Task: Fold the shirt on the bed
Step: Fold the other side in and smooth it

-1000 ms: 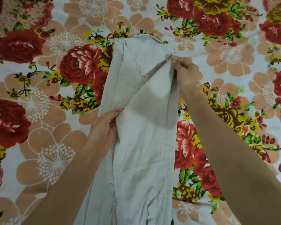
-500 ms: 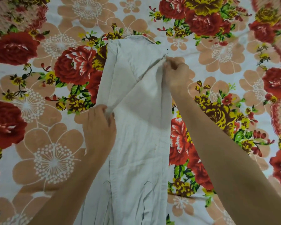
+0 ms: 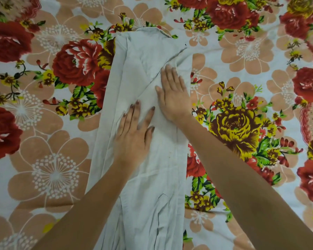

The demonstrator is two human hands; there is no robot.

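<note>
Shirt (image 3: 145, 177) pale grey; bedsheet (image 3: 242, 73) white w/ red, peach, yellow florals.

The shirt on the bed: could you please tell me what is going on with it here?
A person is folding a pale grey shirt laid on a floral bedsheet. The shirt is folded lengthwise into a narrow strip, collar end away from the person. The left hand presses flat on it with straight fingers, and the right hand does the same farther up, over a diagonal fold. Nothing is gripped.
</note>
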